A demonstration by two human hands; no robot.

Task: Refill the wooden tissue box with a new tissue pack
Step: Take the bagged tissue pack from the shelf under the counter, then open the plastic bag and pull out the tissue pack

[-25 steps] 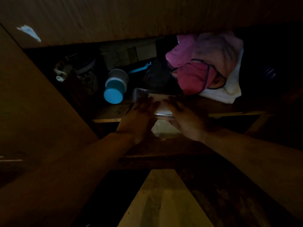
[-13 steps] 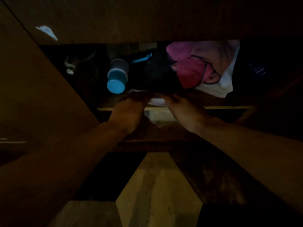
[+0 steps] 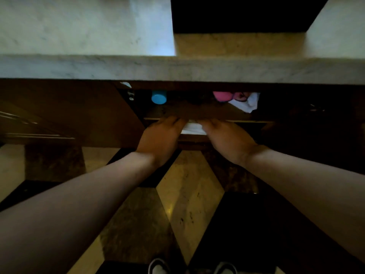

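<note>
A white tissue pack (image 3: 192, 128) in clear wrap shows between my two hands at the front edge of a cabinet shelf (image 3: 246, 121). My left hand (image 3: 160, 138) grips its left end and my right hand (image 3: 227, 138) grips its right end. My fingers hide most of the pack. The wooden tissue box is not in view.
A marble countertop (image 3: 177, 68) overhangs the open cabinet. On the shelf behind the pack are a blue-capped container (image 3: 159, 97), pink cloth (image 3: 222, 95) and a white cloth (image 3: 245, 102). An open cabinet door (image 3: 69, 115) stands at the left. My shoes (image 3: 158, 267) are on the patterned floor.
The view has risen and pulled back, so the countertop now fills the top. Both hands have drawn the tissue pack from deeper on the shelf to its front edge.
</note>
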